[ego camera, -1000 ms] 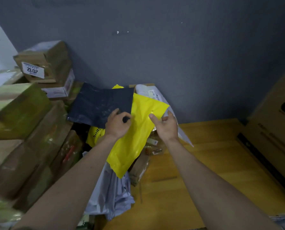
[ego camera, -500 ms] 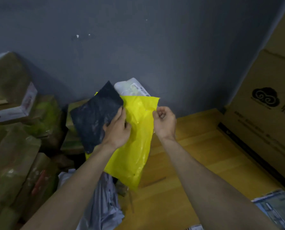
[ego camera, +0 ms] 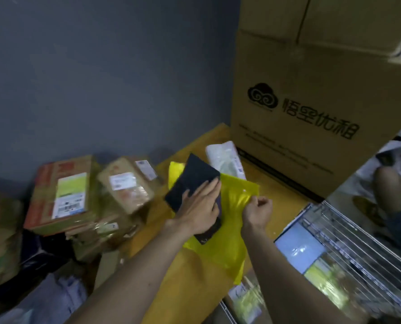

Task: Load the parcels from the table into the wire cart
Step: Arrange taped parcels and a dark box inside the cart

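Wall (ego camera: 106, 73), grey, fills the upper left. Carton (ego camera: 316, 94), large and printed with a cloud logo, stands on the table (ego camera: 195, 284) at the right, against the wall. Boxes (ego camera: 89, 195), taped and labelled, lie piled at the left of the table, with grey bags (ego camera: 47, 298) below them. Cart (ego camera: 349, 249), of wire, stands at the lower right, just beside the table edge, and holds labelled parcels (ego camera: 300, 251). Yellow bag (ego camera: 232, 220) is held above the table, between the boxes and the cart; a white bag (ego camera: 225, 160) shows behind it. Black bag (ego camera: 190, 181) lies against the front of the yellow bag, tilted. Left hand (ego camera: 200, 209) presses on the black bag with fingers nearly straight and together; whether the thumb grips from behind cannot be told. Right hand (ego camera: 256, 210) has its fingers curled and pinches the right edge of the yellow bag.
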